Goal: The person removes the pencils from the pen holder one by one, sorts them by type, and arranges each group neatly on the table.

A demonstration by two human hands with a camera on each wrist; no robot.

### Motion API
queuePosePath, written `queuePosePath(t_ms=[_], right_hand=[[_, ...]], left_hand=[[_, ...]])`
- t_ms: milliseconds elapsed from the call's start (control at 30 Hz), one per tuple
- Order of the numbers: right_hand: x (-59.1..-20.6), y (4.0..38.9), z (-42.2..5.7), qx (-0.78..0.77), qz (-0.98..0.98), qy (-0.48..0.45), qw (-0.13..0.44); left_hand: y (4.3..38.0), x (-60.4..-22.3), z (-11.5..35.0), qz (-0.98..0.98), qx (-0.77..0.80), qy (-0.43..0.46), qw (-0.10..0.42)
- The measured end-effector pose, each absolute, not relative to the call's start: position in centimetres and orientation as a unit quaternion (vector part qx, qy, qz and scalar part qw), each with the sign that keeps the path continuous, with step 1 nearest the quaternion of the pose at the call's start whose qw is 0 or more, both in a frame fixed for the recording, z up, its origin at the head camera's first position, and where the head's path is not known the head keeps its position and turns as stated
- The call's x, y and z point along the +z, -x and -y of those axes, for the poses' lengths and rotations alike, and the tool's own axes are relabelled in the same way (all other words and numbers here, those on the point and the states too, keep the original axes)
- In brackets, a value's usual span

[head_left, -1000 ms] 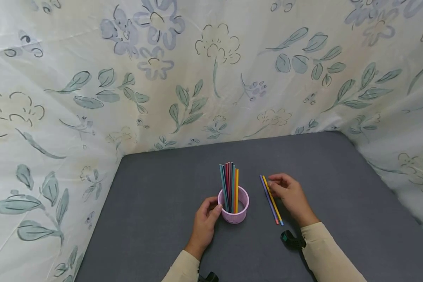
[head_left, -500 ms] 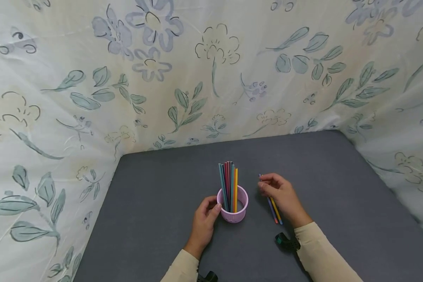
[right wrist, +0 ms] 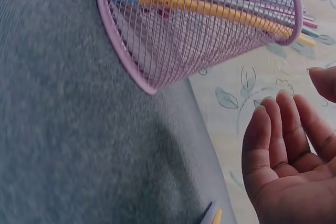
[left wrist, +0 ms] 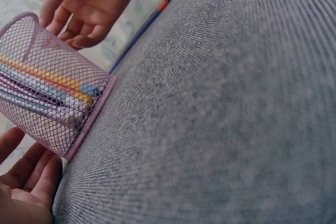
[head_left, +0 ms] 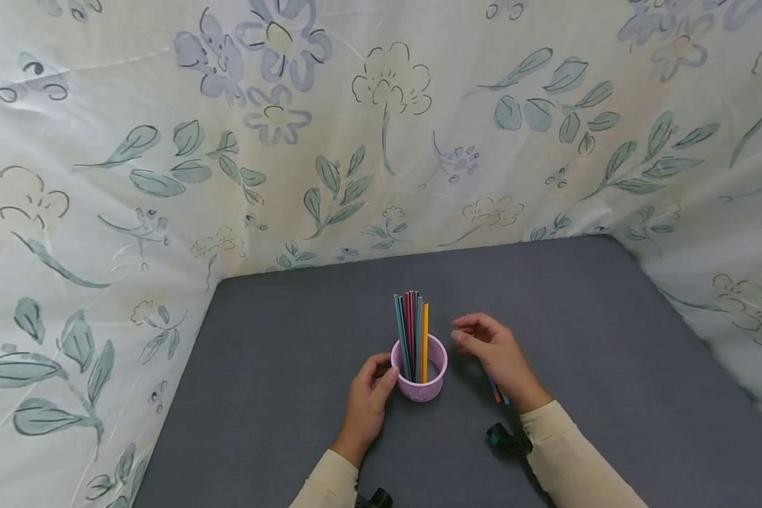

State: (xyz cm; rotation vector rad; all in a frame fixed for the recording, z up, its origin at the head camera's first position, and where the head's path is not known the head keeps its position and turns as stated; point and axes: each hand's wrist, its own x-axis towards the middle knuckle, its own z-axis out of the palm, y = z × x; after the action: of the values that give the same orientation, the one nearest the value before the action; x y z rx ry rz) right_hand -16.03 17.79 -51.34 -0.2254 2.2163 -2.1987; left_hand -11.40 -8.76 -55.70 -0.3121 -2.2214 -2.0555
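Note:
A lilac mesh pencil cup [head_left: 422, 393] stands upright on the dark grey table, with several pencils [head_left: 413, 331] in it, teal, dark red and yellow. My left hand [head_left: 370, 398] holds the cup's left side, thumb at the rim; its fingertips also show low beside the mesh in the left wrist view. Just right of the cup, my right hand [head_left: 498, 353] hovers with loosely bent fingers and nothing between them, as the right wrist view confirms. Beneath it lie a purple pencil [left wrist: 137, 34] and a yellow pencil [right wrist: 217, 217], mostly hidden by that hand in the head view.
The grey tabletop [head_left: 279, 374] extends around the cup. Floral cloth [head_left: 394, 141] hangs behind the table and along both sides. A black wrist camera [head_left: 508, 439] sits under the right sleeve, and another [head_left: 375, 499] by the left one.
My right hand has moved left, from beside the two loose pencils to over them and closer to the cup, covering most of them. The left hand and the cup stay put.

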Motion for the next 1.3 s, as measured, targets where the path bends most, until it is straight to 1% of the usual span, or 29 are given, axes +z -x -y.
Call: queuePosePath(t_ms=[567,1067,1300], right_hand=[[-50.2,16.3,-15.7,-0.697,-0.708,0.114,-0.011],[-49.6,16.8,-14.5,-0.691,-0.715,0.108,-0.014],[-49.7,17.3,-13.8,-0.693,-0.71,0.122,-0.03]], left_hand=[[11.8,-55.6,9.1,0.725,-0.678,0.108,0.05],[11.9,-55.8,9.3,0.72,-0.684,0.11,0.047],[12.2,-55.9,9.4,0.72,-0.683,0.108,0.045]])
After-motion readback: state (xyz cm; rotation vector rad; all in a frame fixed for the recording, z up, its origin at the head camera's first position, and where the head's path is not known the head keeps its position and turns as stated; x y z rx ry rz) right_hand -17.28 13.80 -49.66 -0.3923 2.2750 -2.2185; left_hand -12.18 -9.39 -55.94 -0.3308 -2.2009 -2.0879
